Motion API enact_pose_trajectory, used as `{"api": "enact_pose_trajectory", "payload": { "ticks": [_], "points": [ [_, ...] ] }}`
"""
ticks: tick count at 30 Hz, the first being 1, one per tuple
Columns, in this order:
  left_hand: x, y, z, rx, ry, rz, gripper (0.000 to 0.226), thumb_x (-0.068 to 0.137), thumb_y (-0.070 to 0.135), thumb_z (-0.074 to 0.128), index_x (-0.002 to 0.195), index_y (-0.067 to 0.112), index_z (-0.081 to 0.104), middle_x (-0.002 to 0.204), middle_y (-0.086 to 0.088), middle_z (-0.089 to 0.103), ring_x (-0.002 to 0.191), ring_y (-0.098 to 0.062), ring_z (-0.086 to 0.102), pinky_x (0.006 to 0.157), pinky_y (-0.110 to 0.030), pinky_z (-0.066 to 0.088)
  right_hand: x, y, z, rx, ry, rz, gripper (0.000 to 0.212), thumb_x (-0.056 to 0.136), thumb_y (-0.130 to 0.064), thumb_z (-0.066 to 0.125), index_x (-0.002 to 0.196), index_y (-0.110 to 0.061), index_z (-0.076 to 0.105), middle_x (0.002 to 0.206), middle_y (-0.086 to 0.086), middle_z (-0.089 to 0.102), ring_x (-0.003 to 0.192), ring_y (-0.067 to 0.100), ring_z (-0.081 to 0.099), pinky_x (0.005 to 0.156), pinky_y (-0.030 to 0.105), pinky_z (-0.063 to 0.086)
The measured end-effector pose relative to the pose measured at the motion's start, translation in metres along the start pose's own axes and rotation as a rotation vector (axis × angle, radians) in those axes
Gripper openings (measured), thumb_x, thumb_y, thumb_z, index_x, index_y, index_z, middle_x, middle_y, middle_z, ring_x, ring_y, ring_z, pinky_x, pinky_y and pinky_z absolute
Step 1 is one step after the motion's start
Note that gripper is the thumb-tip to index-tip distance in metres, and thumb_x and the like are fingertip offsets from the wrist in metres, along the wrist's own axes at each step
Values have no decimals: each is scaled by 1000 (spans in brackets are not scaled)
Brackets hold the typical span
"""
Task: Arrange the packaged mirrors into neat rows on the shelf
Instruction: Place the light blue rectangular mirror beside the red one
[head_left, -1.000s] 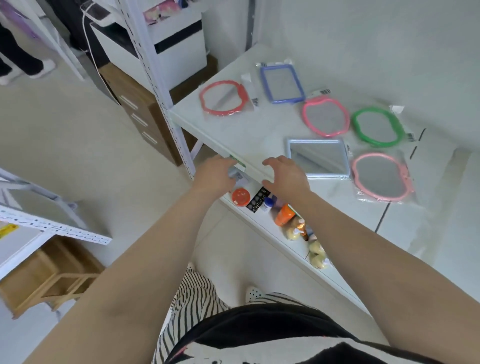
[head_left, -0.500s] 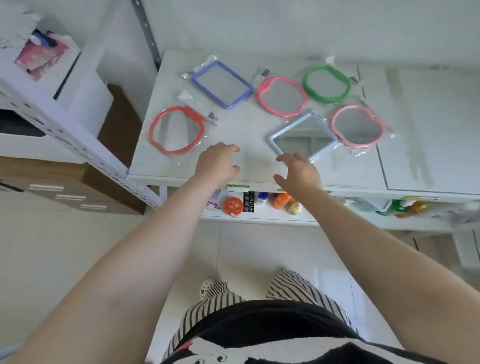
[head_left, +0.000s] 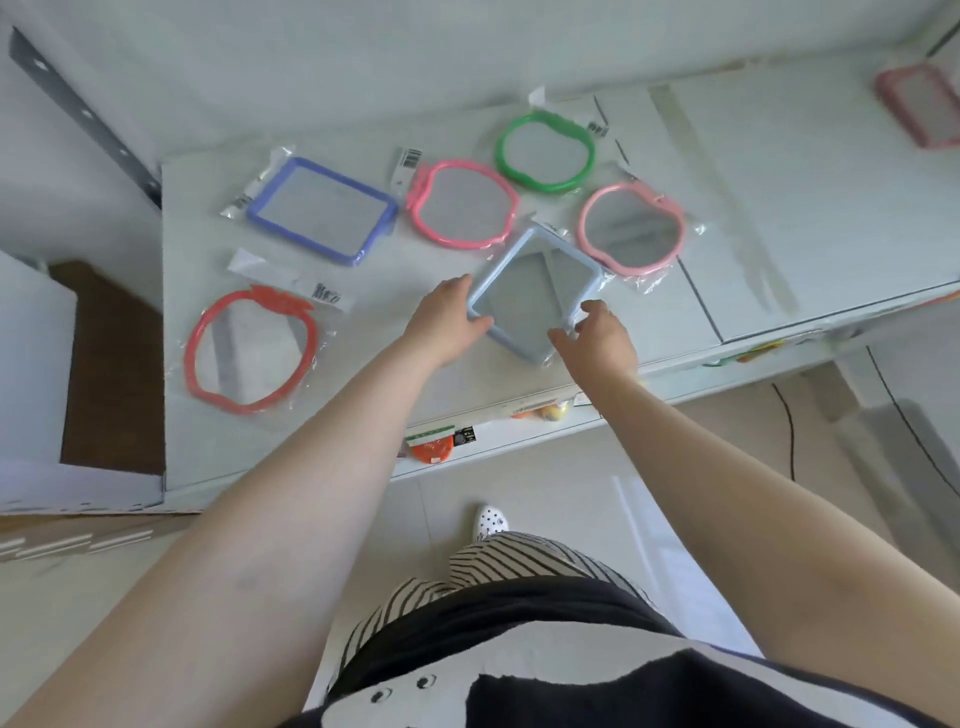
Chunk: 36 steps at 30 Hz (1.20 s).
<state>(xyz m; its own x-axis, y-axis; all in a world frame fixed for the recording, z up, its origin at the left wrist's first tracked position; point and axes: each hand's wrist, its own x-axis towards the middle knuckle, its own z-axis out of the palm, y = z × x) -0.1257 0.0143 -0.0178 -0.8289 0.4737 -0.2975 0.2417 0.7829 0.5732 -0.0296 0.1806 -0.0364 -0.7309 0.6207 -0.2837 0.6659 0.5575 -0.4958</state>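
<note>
Lying between both hands, the light-blue mirror (head_left: 530, 296) is pinched by left hand (head_left: 445, 318) and right hand (head_left: 597, 340).

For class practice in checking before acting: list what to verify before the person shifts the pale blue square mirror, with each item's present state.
1. Left hand on pale blue mirror: ok.
2. Right hand on it: ok.
3. Firmly gripped: cannot tell.
4. Square with the shelf edge: not ok, turned cornerwise.
5. Clear of the pale pink mirror: not ok, wrappers meet.
6. Bare shelf to its left: ok.
</note>
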Motion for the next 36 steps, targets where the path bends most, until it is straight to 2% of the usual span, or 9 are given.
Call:
{"api": "enact_pose_trajectory", "payload": {
  "ticks": [5,9,14,17,19,22,26,31,36],
  "points": [
    [22,-2,2,-185,-111,-106,50,90,29,58,129,3,42,132,-16,52,119,-32,53,102,-41,43,14,-13,5,154,-41,153,57,81,-33,65,128,-8,45,114,8,63,105,30,60,77,34,45],
    [21,-3,4,-340,-154,-154,25,93,22,55,109,3,56,102,-13,56,88,-23,50,76,-31,42,7,-17,1,364,-83,287,64,66,-15,72,126,-10,49,87,2,60,63,15,54,54,29,47],
    [3,-11,-7,-567,-229,-212,5,91,1,55,90,5,58,83,-11,55,75,-20,52,74,-27,51,-18,-19,-1,539,-50,346,39,53,-6,70,89,-19,67,72,-5,60,57,18,47,34,14,29],
    [-12,-20,-11,-719,-256,-259,16,89,-4,56,78,8,56,72,-6,53,65,-13,52,54,-15,55,-42,-21,2,630,-14,333,23,63,-14,71,85,-21,66,80,0,64,67,20,52,52,23,40],
    [-25,-25,-12,-817,-231,-295,11,88,-7,56,85,4,58,71,-5,53,64,-12,53,49,-14,55,-63,-24,6,662,-13,339,9,69,-21,71,66,-20,62,74,4,62,67,23,53,61,30,46],
    [-44,-33,-10,-915,-204,-295,28,86,-10,58,113,-2,57,74,-5,55,67,-12,55,50,-18,56,-92,-23,16,699,-34,352,22,79,-22,70,62,-14,58,72,9,62,59,24,59,55,28,49],
    [-66,-34,-1,-897,-198,-258,34,84,-9,60,118,-7,56,74,-3,55,64,-12,57,53,-20,57,-124,-16,17,713,18,368,19,83,-19,69,70,-9,60,70,9,62,56,19,59,43,19,46],
    [-86,-15,14,-887,-228,-249,31,85,-4,63,116,3,59,76,-1,60,58,-12,62,62,-28,57,-148,6,2,810,82,408,12,81,-9,71,88,-4,63,72,10,62,54,16,61,59,22,59],
    [-93,21,36,-860,-259,-205,18,85,-4,63,99,7,61,77,-2,58,53,-12,64,63,-26,55,-157,43,-19,848,163,427,19,80,-8,73,73,-7,55,75,12,60,60,21,61,74,31,61]
  ]
}}
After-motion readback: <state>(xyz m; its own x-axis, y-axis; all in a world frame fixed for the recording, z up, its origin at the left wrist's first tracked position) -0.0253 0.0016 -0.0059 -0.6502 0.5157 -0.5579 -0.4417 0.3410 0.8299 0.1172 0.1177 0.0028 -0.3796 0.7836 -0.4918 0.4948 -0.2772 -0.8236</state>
